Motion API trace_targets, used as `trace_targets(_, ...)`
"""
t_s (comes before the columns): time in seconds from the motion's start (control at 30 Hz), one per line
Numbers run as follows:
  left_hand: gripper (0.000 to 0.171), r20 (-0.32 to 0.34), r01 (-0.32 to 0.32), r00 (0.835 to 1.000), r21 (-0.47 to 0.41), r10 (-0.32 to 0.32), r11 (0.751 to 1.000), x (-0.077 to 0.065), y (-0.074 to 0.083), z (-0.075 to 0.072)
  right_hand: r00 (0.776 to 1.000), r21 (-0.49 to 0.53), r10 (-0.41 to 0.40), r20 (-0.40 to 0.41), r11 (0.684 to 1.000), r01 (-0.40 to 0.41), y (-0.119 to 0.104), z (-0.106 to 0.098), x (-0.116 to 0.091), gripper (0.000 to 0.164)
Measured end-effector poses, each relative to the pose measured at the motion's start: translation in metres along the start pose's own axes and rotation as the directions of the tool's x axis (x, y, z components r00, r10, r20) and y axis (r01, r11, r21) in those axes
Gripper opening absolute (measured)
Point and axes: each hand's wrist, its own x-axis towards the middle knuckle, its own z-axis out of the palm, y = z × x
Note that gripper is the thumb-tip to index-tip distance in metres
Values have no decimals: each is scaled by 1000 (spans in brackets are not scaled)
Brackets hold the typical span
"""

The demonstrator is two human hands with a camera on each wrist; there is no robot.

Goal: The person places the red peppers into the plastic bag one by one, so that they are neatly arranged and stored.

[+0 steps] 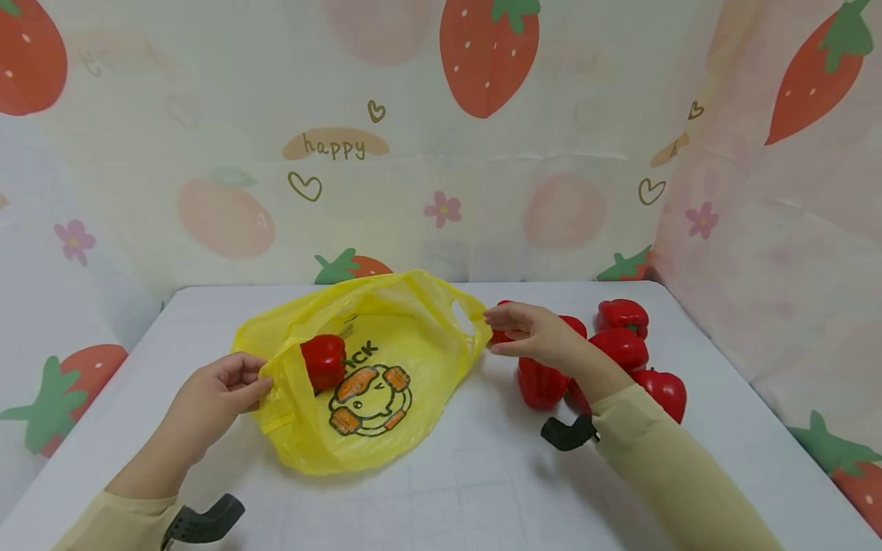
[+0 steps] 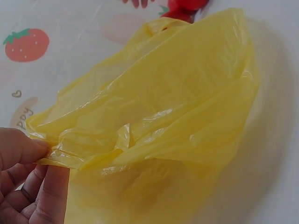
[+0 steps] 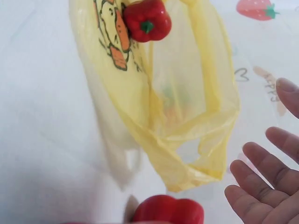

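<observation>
A yellow plastic bag (image 1: 434,367) with a cartoon print spreads over the left and middle of the table. My left hand (image 1: 220,390) pinches the edge of its mouth between thumb and fingers, as the left wrist view shows closely with the bunched film (image 2: 70,154). At the bag's opening a red bell pepper (image 1: 325,362) overlaps the print, its left part behind a yellow fold. The right wrist view shows that pepper's green stem (image 3: 146,26). My right hand (image 1: 537,334), fingers extended and holding nothing, is beside the bag's right handle (image 3: 201,177).
Several red bell peppers (image 1: 620,350) sit grouped on the right of the white table (image 1: 468,490), partly behind my right hand and forearm. One pepper (image 3: 170,210) lies near the bag's handle. A strawberry-patterned cloth (image 1: 386,214) hangs behind the table.
</observation>
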Motion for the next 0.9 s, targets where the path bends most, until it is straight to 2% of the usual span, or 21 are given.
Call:
trace_targets(0.5,41,6,12,1000,-7,-12,1000,-1,-2,-1,995,24,91,-45,996,-90,29,-31,-21,61)
trace_targets(0.67,41,5,8,1000,-10,-8,1000,-1,-2,-1,994,51,87,-62,995,-84,40,-39,-27,62)
trace_targets(0.9,41,4,4,1000,-12,-4,1000,-1,-4,0,994,33,89,-64,996,-87,50,-44,-32,59)
